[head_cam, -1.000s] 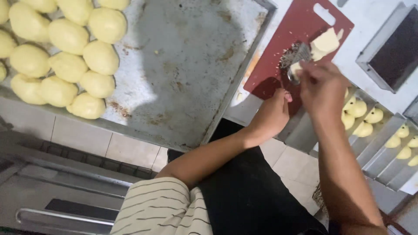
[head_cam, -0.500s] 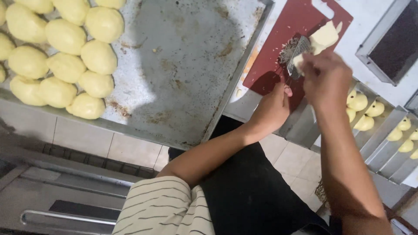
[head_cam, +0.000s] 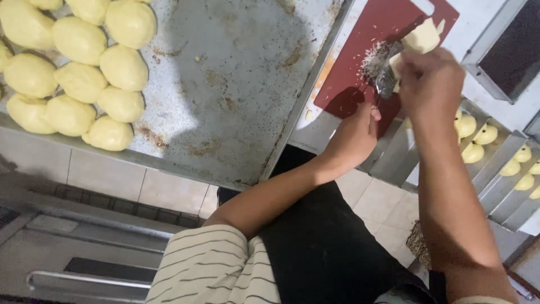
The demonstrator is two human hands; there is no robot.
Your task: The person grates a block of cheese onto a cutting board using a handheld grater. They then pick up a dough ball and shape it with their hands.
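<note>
1. Cheese, a pale yellow block (head_cam: 421, 38), sits at the far right of the scene over a dark red cutting board (head_cam: 388, 22), held by the right hand (head_cam: 432, 84).
2. That right hand is curled shut around the near end of the block, knuckles up, with the forearm running straight back toward the near right corner.
3. A small metal grater (head_cam: 387, 77) stands just under the block, touching it, with a heap of pale shreds (head_cam: 374, 56) on the board at its left.
4. Just near of the grater is the left hand (head_cam: 354, 138), fingers bent against the board's near edge; whether it grips the grater's base I cannot tell. Its bare forearm slants back left to a striped sleeve (head_cam: 208, 270).
5. Left of the board lies a large worn metal baking tray (head_cam: 236, 84), spotted with brown marks.
6. Smooth yellow dough buns (head_cam: 79, 73) crowd the tray's far left part in rows, touching each other.
7. At the right, below the counter's edge, slanted metal racks (head_cam: 495, 186) carry more small yellow dough pieces (head_cam: 478, 141).
8. A dark rectangular pan (head_cam: 514, 48) sits at the far right.
</note>
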